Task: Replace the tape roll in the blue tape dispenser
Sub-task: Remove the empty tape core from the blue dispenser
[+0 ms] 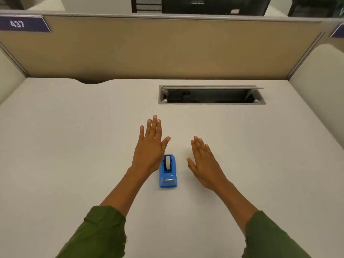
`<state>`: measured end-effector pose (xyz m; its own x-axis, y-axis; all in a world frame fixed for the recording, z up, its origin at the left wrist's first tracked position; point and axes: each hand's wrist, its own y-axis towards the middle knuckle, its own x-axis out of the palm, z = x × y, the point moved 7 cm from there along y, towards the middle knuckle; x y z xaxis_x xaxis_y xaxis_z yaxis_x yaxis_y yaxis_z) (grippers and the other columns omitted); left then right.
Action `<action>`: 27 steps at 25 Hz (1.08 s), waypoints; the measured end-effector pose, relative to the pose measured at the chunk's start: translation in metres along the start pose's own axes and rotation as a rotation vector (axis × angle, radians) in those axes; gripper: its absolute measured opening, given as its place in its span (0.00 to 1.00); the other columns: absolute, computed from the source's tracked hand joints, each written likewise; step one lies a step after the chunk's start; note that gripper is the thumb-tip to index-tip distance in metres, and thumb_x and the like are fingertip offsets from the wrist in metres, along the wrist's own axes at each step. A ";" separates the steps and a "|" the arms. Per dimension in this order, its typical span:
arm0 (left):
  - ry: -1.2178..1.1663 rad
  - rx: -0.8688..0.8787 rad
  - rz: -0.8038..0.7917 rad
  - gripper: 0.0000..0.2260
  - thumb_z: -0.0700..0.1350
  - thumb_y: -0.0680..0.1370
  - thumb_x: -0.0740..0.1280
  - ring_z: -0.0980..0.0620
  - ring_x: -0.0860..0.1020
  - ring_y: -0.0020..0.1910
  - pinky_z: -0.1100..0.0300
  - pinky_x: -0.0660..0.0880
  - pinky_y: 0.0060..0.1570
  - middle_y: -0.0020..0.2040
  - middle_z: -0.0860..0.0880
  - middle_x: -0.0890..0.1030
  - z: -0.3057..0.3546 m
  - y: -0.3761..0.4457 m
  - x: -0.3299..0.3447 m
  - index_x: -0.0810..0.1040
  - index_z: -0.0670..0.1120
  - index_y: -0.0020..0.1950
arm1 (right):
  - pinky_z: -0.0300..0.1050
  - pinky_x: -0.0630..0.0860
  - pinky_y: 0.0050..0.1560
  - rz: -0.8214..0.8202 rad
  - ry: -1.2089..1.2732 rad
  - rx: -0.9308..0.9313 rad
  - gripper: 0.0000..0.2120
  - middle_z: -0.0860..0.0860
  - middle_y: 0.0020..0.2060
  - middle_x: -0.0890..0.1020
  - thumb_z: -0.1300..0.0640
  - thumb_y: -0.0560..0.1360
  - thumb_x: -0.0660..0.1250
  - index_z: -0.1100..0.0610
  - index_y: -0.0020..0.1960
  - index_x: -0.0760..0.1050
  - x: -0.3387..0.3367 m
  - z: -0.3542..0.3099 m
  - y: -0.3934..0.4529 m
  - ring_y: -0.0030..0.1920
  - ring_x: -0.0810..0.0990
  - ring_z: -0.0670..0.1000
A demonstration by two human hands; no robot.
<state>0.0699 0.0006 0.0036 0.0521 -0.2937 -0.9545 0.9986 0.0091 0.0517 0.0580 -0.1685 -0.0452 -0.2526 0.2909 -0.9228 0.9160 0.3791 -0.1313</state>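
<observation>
A small blue tape dispenser (168, 173) stands on the pale desk (74, 146), its cutter end toward me. A whitish tape roll (167, 162) sits in its slot. My left hand (149, 148) is flat and open just to the left of the dispenser, palm down, fingers stretched away from me; its edge overlaps the dispenser's far left corner. My right hand (203, 162) is also open and flat, a short gap to the right of the dispenser, not touching it. Both hands hold nothing.
An open cable hatch (212, 94) is sunk into the desk behind the hands. A tan partition wall (167, 49) closes the far edge, with a purple label reading 437 (22, 24) at top left. Green sleeves cover both forearms.
</observation>
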 end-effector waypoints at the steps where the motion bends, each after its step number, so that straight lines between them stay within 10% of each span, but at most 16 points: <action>1: 0.006 0.001 -0.011 0.30 0.60 0.76 0.41 0.50 0.37 0.74 0.55 0.34 0.70 0.76 0.47 0.38 -0.001 -0.003 0.002 0.36 0.46 0.72 | 0.45 0.38 0.76 -0.007 -0.004 0.005 0.30 0.51 0.77 0.38 0.47 0.81 0.47 0.55 0.74 0.35 0.004 0.000 -0.003 0.76 0.37 0.49; 6: -0.225 0.033 -0.210 0.41 0.69 0.68 0.44 0.53 0.37 0.74 0.55 0.37 0.71 0.75 0.51 0.36 -0.005 -0.024 0.024 0.35 0.49 0.72 | 0.45 0.37 0.76 -0.056 0.007 0.030 0.31 0.51 0.77 0.40 0.45 0.80 0.48 0.54 0.75 0.37 0.028 0.008 -0.020 0.77 0.37 0.49; 13: -0.526 -0.023 -0.434 0.50 0.61 0.60 0.74 0.53 0.52 0.75 0.51 0.52 0.72 0.76 0.55 0.53 -0.015 -0.058 0.041 0.47 0.58 0.73 | 0.43 0.38 0.75 0.009 0.024 -0.030 0.26 0.52 0.77 0.45 0.51 0.81 0.50 0.53 0.76 0.45 0.042 -0.004 -0.033 0.75 0.37 0.48; 22: -0.574 -0.023 -0.403 0.49 0.56 0.59 0.78 0.54 0.62 0.71 0.52 0.59 0.71 0.74 0.55 0.61 -0.022 -0.058 0.057 0.52 0.58 0.72 | 0.45 0.38 0.76 -0.031 0.074 -0.076 0.25 0.52 0.77 0.46 0.53 0.81 0.50 0.54 0.76 0.45 0.051 -0.026 -0.007 0.77 0.40 0.50; 27: -0.584 -0.048 -0.398 0.50 0.57 0.58 0.78 0.54 0.62 0.71 0.51 0.57 0.71 0.74 0.55 0.61 -0.026 -0.058 0.061 0.51 0.59 0.72 | 0.34 0.53 0.73 0.095 0.555 -0.030 0.24 0.41 0.73 0.60 0.54 0.79 0.59 0.47 0.73 0.57 0.025 -0.023 -0.008 0.74 0.52 0.41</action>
<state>0.0156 0.0071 -0.0649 -0.3153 -0.7479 -0.5841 0.9411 -0.1671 -0.2941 0.0376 -0.1441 -0.0589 -0.3027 0.7407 -0.5998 0.9356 0.3510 -0.0387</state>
